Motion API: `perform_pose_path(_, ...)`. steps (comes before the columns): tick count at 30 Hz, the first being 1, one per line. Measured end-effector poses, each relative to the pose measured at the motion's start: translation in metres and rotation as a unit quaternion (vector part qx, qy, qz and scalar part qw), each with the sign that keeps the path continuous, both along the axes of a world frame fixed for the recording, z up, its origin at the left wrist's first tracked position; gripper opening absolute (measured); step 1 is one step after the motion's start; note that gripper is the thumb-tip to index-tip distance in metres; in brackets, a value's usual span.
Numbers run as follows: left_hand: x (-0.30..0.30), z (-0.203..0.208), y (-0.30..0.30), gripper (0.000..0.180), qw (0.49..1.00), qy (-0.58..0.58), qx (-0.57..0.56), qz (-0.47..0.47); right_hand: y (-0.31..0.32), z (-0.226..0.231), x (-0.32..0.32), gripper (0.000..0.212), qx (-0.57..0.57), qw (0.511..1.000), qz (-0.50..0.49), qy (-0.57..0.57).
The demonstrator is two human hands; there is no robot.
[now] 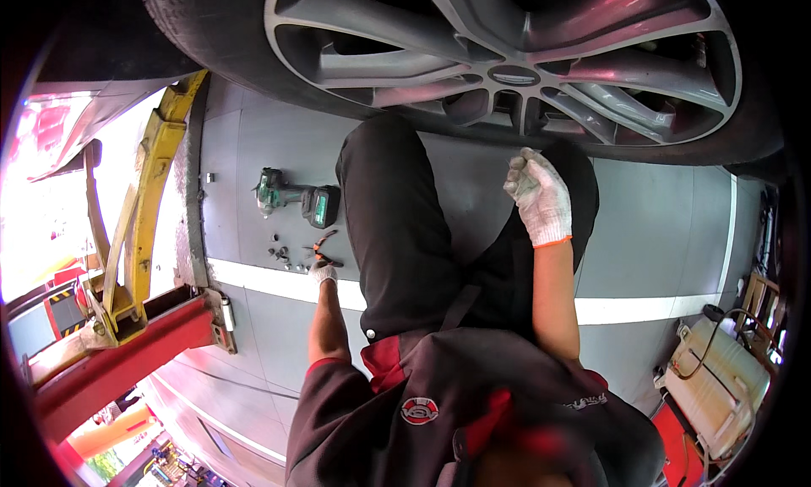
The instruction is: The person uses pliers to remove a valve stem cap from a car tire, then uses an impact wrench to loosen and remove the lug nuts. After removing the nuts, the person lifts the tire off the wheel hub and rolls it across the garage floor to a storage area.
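My left hand (322, 272), in a white glove, is low over the floor at the left. Its fingers appear closed on one handle of a small pair of orange-and-black pliers (318, 245), though they are partly hidden. Several small dark nuts or caps (279, 252) lie beside the pliers. A green-and-black cordless impact wrench (291, 196) rests on its side farther up. My right hand (538, 195), in a white glove with an orange cuff edge, is above my right knee with its fingers curled together. Whatever they may hold cannot be made out.
A car wheel (514, 75) with silver spokes fills the far side, close to my knees. At the left stand a yellow lift arm (152, 183) and a red beam (127, 352). A pale tank (722, 386) with a hose is at the right.
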State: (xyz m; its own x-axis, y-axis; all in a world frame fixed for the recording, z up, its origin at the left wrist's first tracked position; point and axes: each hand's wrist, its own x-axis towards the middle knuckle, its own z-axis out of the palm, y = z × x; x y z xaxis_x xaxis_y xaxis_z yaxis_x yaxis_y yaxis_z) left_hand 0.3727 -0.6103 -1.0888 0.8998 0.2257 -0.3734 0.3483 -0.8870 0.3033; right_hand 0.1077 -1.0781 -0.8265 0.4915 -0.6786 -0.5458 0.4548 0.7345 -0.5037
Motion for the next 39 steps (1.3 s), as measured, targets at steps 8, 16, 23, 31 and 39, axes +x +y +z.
perform_pose_path(8,0.003,-0.039,0.035,0.007,0.940,-0.165,-0.281,0.098,-0.034,0.011,-0.027,0.024,-0.110,0.991,-0.070,-0.035)
perform_pose_path(16,-0.002,0.227,-0.231,0.036,0.872,-0.340,-0.309,-0.172,-0.076,0.042,-0.043,0.016,-0.121,0.957,-0.262,0.031)
perform_pose_path(23,-0.101,0.457,-0.414,0.054,0.689,-0.215,-0.618,-0.311,-0.075,0.057,-0.032,0.021,-0.086,0.952,-0.294,-0.024)
perform_pose_path(31,-0.081,0.470,-0.470,0.048,0.663,-0.071,-0.706,-0.240,-0.106,0.083,-0.024,0.038,-0.099,0.951,-0.261,-0.132)
perform_pose_path(39,-0.085,0.480,-0.472,0.048,0.689,-0.092,-0.680,-0.235,-0.107,0.085,-0.015,0.045,-0.114,0.960,-0.254,0.028)
